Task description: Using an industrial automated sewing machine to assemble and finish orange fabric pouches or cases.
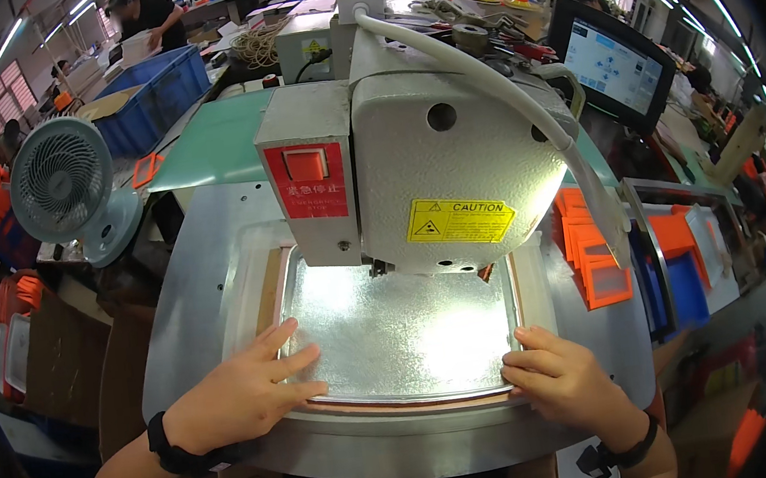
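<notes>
Below the head of a large grey industrial machine (455, 127) lies a shiny silvery rectangular sheet (394, 332) with a thin raised rim. It sits in a flat template with brown edging on the metal table (191, 299). My left hand (253, 381) rests at the sheet's left front corner, its fingers spread over the rim and onto the surface. At the right front corner is my right hand (564, 379), its fingers bent and closed on the rim; the thumb is partly hidden. Both wrists wear black bands. The machine head hides the sheet's far edge.
Orange frames with clear windows (598, 257) lie at the right of the table. A red stop button (306, 165) faces me. A fan (63, 179) and blue crates (149, 96) stand left; a monitor (610, 62) stands right. A person (152, 18) works in the far left.
</notes>
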A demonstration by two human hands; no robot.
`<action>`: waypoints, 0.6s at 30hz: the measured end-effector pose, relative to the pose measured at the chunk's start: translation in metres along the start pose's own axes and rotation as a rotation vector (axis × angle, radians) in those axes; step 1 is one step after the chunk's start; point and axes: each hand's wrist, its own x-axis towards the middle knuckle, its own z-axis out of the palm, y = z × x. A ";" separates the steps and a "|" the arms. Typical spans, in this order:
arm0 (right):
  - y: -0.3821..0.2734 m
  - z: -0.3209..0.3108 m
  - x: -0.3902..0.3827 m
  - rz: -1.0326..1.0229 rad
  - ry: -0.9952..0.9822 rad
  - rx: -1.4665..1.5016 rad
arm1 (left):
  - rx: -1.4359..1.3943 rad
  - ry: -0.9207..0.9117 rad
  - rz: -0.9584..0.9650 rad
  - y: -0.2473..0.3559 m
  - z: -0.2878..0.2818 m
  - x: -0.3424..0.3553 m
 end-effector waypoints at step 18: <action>0.003 -0.002 -0.003 -0.010 0.019 0.018 | 0.193 -0.049 0.272 -0.023 -0.001 0.116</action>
